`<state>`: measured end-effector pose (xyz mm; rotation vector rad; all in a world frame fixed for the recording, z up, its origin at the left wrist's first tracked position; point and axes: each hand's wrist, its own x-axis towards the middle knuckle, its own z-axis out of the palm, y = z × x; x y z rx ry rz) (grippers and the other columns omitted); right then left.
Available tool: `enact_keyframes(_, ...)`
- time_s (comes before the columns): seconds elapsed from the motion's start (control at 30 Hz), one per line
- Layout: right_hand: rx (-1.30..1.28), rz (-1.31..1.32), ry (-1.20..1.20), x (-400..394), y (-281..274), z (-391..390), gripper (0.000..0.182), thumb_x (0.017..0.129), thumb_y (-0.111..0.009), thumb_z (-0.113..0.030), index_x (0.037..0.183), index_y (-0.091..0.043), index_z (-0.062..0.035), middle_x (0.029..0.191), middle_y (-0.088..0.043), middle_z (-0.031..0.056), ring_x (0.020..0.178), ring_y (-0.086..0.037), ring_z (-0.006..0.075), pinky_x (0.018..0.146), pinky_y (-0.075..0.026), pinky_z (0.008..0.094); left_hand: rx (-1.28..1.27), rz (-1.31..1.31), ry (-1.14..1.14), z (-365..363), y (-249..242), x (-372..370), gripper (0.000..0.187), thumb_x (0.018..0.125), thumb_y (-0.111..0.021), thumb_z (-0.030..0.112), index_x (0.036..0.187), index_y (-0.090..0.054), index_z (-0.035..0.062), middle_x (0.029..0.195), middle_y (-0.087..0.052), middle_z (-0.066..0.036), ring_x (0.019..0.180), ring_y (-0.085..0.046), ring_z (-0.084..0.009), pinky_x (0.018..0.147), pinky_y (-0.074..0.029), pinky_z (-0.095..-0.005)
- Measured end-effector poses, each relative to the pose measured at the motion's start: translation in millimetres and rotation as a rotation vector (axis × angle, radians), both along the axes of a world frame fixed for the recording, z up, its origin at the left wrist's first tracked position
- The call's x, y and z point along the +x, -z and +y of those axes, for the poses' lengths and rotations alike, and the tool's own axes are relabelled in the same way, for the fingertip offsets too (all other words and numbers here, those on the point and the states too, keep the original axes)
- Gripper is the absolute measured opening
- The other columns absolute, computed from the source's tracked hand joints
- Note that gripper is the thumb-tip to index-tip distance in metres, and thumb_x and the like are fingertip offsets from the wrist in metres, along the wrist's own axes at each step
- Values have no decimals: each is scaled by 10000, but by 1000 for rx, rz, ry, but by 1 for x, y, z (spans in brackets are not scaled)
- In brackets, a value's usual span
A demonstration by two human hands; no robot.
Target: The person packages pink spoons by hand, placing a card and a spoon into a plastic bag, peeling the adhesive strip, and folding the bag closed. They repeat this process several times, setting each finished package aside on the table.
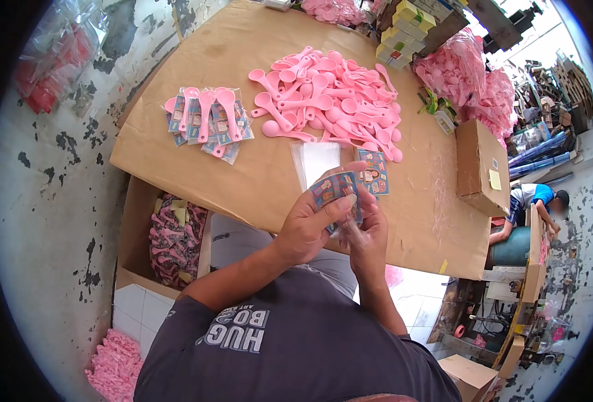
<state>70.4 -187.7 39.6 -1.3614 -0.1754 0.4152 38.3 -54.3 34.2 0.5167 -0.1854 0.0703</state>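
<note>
Near the table's front edge my two hands meet around a small blue printed card (333, 189). My left hand (301, 231) pinches it with the thumb across its face. Just to the right, my right hand (371, 231) grips a clear plastic bag (350, 234), which is crumpled below the card. Beyond them lie a stack of clear bags with a white sheet (321, 161) and a stack of printed cards (375, 175). A large heap of pink plastic scoops (336, 100) covers the table's middle. To its left, several bagged scoops with cards (206, 114) overlap each other.
Brown paper covers the table (243, 191). A cardboard box (482, 171) stands at its right edge. Yellow boxes (403, 33) and bagged pink scoops (454, 70) sit at the far right. A carton (130, 234) of packed scoops stands lower left. Another person (534, 201) bends at the right.
</note>
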Motion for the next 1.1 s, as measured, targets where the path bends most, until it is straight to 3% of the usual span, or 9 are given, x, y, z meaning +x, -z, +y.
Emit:
enact_keyframes(0.27, -20, -231, 27, 5, 19, 7, 393, 872, -792, -64, 1133, -499, -75, 1037, -546, 1, 886, -570, 65, 727, -490, 223, -49, 19, 38, 1, 6, -5, 530, 1059, -530, 158, 1530, -325, 25, 1169, -627, -106, 1120, -653, -204, 983, -543, -366)
enact_keyframes(0.47, -390, -957, 212, -5, 2, 2, 494, 795, -810, -6, 1246, -616, -60, 1067, -538, 50, 845, -555, 152, 619, -452, 261, -30, 109, -186, 14, 16, -2, 499, 1061, -551, 215, 1490, -379, 26, 1099, -630, -81, 1062, -670, -197, 969, -555, -392)
enact_keyframes(0.53, -499, -1371, 17, -1, -2, -4, 395, 752, -813, 12, 1125, -738, -91, 1058, -558, 83, 809, -552, 186, 590, -453, 276, -37, 92, -190, 17, 15, 2, 461, 1056, -573, 250, 1448, -439, 46, 1025, -618, -39, 988, -664, -167, 949, -556, -380)
enact_keyframes(0.57, -468, -1334, -10, -2, -2, -4, 291, 727, -815, 15, 985, -781, -116, 1006, -597, 68, 770, -566, 183, 580, -454, 276, -79, 117, -248, 22, 20, 4, 446, 1057, -577, 248, 1439, -455, 53, 987, -614, -27, 949, -660, -148, 921, -560, -371)
enact_keyframes(0.67, -483, -1333, -145, 10, -16, -16, 315, 723, -815, 52, 1008, -793, -79, 893, -593, 63, 781, -591, 181, 622, -478, 286, -126, 200, -307, 44, 25, 3, 425, 1041, -611, 267, 1401, -497, 71, 920, -596, 7, 866, -639, -115, 891, -568, -377)
enact_keyframes(0.77, -533, -1179, 58, 48, -29, -36, 213, 808, -754, 61, 995, -750, -42, 850, -655, 90, 675, -608, 183, 623, -507, 309, -189, 234, -431, 67, 27, 2, 413, 1038, -617, 272, 1388, -510, 79, 931, -610, 9, 862, -638, -118, 884, -569, -369)
enact_keyframes(0.87, -708, -1126, 27, 118, -49, -48, 138, 928, -655, -39, 1049, -721, -26, 909, -690, 97, 713, -660, 184, 562, -505, 297, -123, 191, -480, 76, 23, 1, 421, 1033, -624, 301, 1382, -520, 89, 947, -627, 1, 870, -640, -122, 891, -568, -368)
enact_keyframes(1.03, -784, -1046, 20, 220, -5, -50, 244, 910, -684, -84, 1153, -711, -71, 1032, -685, 131, 888, -664, 275, 780, -543, 368, -153, 253, -294, 66, 44, 3, 450, 1018, -636, 363, 1362, -530, 94, 976, -643, -25, 903, -654, -164, 939, -556, -396)
enact_keyframes(1.1, -749, -1250, -65, 228, 0, -35, 326, 919, -696, -125, 1245, -697, -126, 1211, -617, 128, 1030, -627, 256, 840, -543, 358, -138, 261, -289, 63, 55, 3, 449, 1018, -634, 366, 1360, -530, 94, 985, -645, -29, 908, -656, -173, 946, -554, -404)
